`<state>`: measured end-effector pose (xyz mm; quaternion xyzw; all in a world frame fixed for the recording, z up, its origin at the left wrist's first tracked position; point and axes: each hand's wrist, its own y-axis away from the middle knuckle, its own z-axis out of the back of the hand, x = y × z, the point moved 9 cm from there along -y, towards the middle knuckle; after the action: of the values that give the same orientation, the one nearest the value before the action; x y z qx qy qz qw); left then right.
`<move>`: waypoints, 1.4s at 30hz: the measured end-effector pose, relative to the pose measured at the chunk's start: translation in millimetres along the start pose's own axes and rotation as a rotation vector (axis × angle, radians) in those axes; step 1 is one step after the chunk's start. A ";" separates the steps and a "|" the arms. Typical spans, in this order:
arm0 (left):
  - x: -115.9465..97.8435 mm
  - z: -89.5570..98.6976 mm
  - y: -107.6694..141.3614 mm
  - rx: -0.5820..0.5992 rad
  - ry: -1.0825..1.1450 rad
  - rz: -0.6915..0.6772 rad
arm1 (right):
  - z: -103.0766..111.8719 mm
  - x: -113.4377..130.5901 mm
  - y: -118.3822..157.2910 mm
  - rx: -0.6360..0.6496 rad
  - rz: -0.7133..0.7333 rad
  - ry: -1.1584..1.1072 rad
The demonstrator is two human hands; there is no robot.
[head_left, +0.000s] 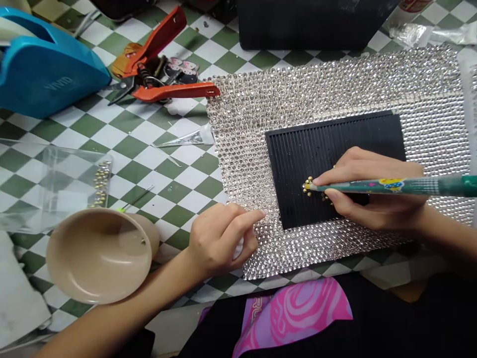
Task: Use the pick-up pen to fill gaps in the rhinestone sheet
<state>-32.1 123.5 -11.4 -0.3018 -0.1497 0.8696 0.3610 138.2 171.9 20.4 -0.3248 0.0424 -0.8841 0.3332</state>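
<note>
My right hand [372, 191] pinches a green pencil [439, 186] with a cartoon print, held low and nearly flat. The pencil's tip is at a small cluster of gold beads [309, 186] on a black ridged tray [298, 154]; whether it touches one, I cannot tell. A few more beads show partly under the fingers. Beneath the tray lies a sheet of silver rhinestones [242, 124]. My left hand [223, 238] rests at the sheet's lower left edge, index finger pointing at the tray. Its other fingers curl around something white [238, 247], mostly hidden.
A beige cup [100, 253] lies near my left forearm, beside a clear box [67, 184] with gold beads. Orange-handled pliers [171, 92] and a blue tape dispenser [48, 69] are at the back left. A black box [313, 25] stands behind the sheet.
</note>
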 end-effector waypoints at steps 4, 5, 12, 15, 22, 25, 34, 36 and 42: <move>0.4 -1.1 -0.1 -0.003 0.000 -0.007 | 13.4 -15.2 -3.6 -0.073 -0.102 -0.068; 0.3 -1.2 -0.1 -0.004 0.003 -0.012 | 20.7 -23.7 -5.7 -0.138 -0.133 -0.076; 0.3 -0.4 -0.8 0.002 0.001 -0.008 | 38.9 -81.3 -29.6 -0.343 -0.118 -0.062; -0.8 -0.3 -0.8 0.003 0.015 -0.017 | 32.4 -88.6 -35.4 -0.286 -0.118 -0.050; 0.4 -0.7 0.6 -0.001 0.009 -0.006 | 24.4 -87.2 -35.0 -0.213 -0.152 -0.036; 0.1 -0.2 -0.1 -0.005 0.016 -0.012 | 23.1 -87.9 -37.0 -0.196 -0.158 -0.020; -0.5 -1.4 0.4 -0.007 0.003 -0.018 | 34.0 -49.1 -7.7 -0.209 -0.212 -0.027; -0.1 -2.0 1.0 -0.004 0.005 -0.015 | 25.6 -32.5 4.4 -0.124 -0.172 -0.068; -1.0 -1.3 -0.6 -0.003 0.018 -0.020 | 18.0 -15.8 30.5 -0.073 -0.138 -0.010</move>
<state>-30.5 123.3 -11.7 -0.3088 -0.1506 0.8629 0.3707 175.1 160.6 17.0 -0.3432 0.0504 -0.9013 0.2595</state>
